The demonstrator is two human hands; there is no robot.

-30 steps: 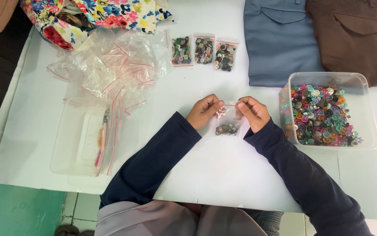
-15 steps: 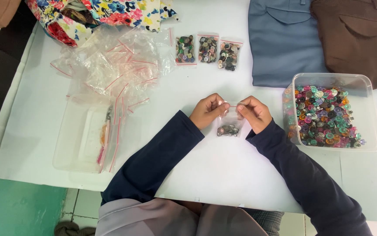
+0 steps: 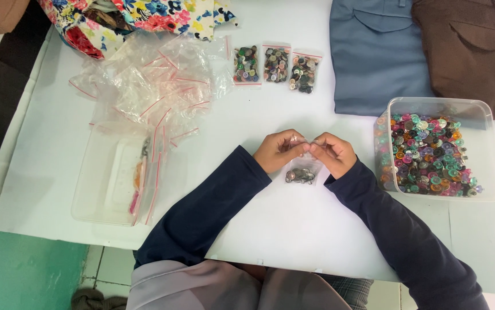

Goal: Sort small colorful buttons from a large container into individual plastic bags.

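Left hand and right hand pinch together the top of a small clear zip bag of buttons, so its contents hang low. A clear plastic tub of coloured buttons sits at three o'clock, within reach.

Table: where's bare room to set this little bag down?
Free: white table between the three filled bags and both hands; also in front of them, toward the near edge. Crowded: empty-bag pile left, button tub right.

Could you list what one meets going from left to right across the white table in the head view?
Clear lidded box → heap of empty zip bags → three filled button bags → left hand → small bag of buttons → right hand → clear tub of coloured buttons.
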